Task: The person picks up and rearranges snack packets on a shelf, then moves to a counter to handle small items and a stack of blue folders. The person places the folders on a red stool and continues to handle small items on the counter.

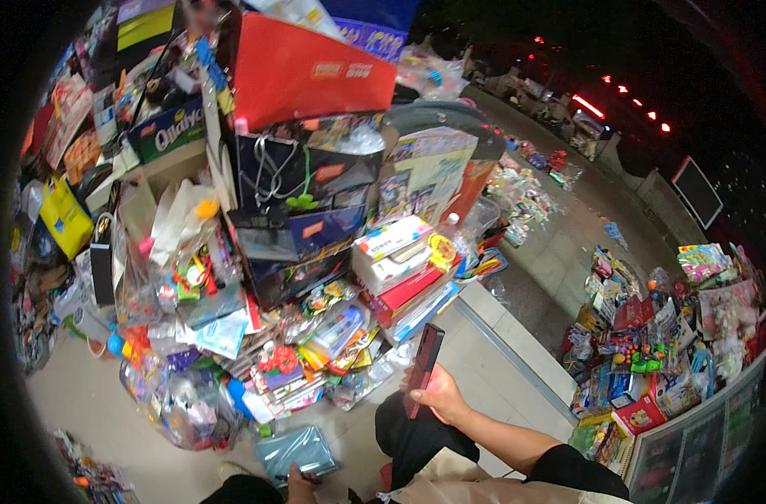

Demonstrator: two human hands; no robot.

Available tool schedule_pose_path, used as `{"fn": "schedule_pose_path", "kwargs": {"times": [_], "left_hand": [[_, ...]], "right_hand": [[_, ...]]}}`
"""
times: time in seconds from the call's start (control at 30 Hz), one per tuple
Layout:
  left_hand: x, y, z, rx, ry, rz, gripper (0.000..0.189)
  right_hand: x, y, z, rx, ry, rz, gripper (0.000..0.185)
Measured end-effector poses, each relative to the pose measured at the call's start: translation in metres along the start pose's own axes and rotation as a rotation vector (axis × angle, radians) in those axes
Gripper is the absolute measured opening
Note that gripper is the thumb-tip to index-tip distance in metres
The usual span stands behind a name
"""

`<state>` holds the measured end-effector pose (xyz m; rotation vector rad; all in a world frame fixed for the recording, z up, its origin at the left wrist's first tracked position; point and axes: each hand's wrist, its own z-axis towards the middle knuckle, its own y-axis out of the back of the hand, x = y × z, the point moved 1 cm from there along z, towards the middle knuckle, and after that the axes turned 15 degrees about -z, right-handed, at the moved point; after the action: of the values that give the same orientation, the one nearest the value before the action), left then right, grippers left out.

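Observation:
My right hand [445,398], held up over my bent knee [400,431] in dark cloth, grips a smartphone [426,372] in a dark reddish case. It is tilted and seen mostly from its edge. At the bottom, my left hand [301,486] holds the near edge of a flat grey-blue packet [297,450] in glossy clear plastic, low by the floor. Just beyond the packet lies a heap of small packaged goods and booklets [288,390]. A clear plastic bag [188,403] full of mixed toys sits to its left.
Large dark paper bags [307,167] and a red box [314,72] tower ahead. Tissue packs [392,252] rest on a red box stack. A metal-edged sill [515,349] crosses the tiled floor [87,390]. More goods [647,353] crowd a glass-fronted case [698,441] on the right.

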<state>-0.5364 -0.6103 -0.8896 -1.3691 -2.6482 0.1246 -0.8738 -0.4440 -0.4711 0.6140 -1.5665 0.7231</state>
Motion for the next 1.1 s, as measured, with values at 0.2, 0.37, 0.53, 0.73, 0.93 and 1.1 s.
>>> {"fn": "schedule_pose_path", "kwargs": {"times": [0.2, 0.37, 0.53, 0.73, 0.93, 1.1], "left_hand": [[-0.012, 0.013, -0.016, 0.359, -0.172, 0.710, 0.038], [-0.035, 0.041, -0.002, 0.720, -0.253, 1.112, 0.039], [-0.023, 0.031, -0.010, 0.716, -0.704, 1.670, 0.055], [-0.002, -0.028, -0.026, 0.244, -0.302, 0.957, 0.048], [0.010, -0.054, -0.068, 0.128, -0.347, 0.654, 0.041], [0.020, -0.040, -0.119, 0.091, -0.411, 0.459, 0.036]], "right_hand": [[-0.009, -0.005, 0.012, 0.043, -0.011, 0.078, 0.050], [-0.004, -0.011, 0.013, 0.068, -0.019, 0.095, 0.047], [-0.009, -0.002, 0.011, 0.049, 0.003, 0.052, 0.046], [-0.014, 0.004, 0.011, 0.065, 0.012, 0.006, 0.043], [-0.009, -0.003, 0.013, 0.096, 0.001, 0.124, 0.038], [-0.027, 0.005, 0.018, 0.091, 0.021, 0.307, 0.037]]}}
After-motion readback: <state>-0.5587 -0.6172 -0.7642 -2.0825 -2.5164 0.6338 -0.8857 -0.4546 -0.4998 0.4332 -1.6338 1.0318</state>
